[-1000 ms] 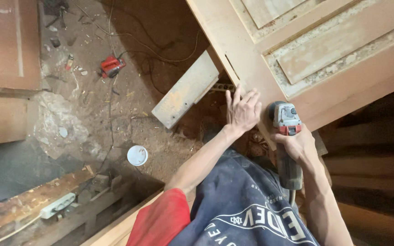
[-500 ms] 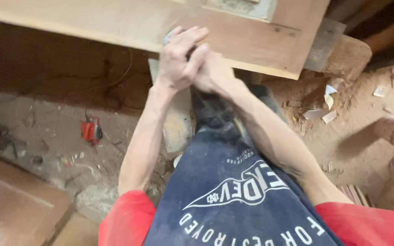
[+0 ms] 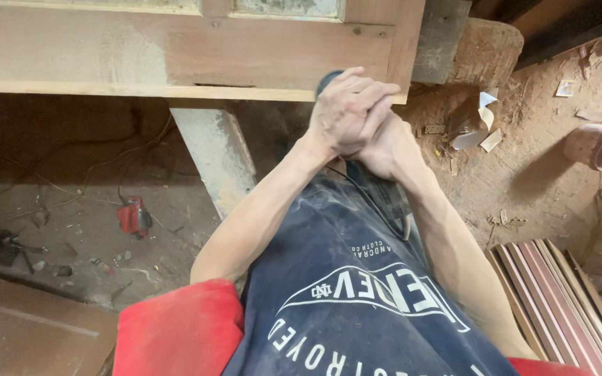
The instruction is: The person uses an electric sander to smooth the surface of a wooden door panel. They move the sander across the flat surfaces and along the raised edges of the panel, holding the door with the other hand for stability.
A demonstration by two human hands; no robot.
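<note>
Grinder in both hands' closed grip, against wooden door above dusty floor.

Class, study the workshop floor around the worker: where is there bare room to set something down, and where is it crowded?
Bare dirt lies between the red power tool and the wooden support leg, and right of the right forearm, between the paper scraps and the stacked boards. It is crowded where the left hand overlaps the right hand at the door panel's edge.

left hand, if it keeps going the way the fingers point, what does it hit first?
The left hand points up and right over the dark tool and the right hand. Going on, it would likely meet the wooden door frame edge first; depth is unclear.
</note>
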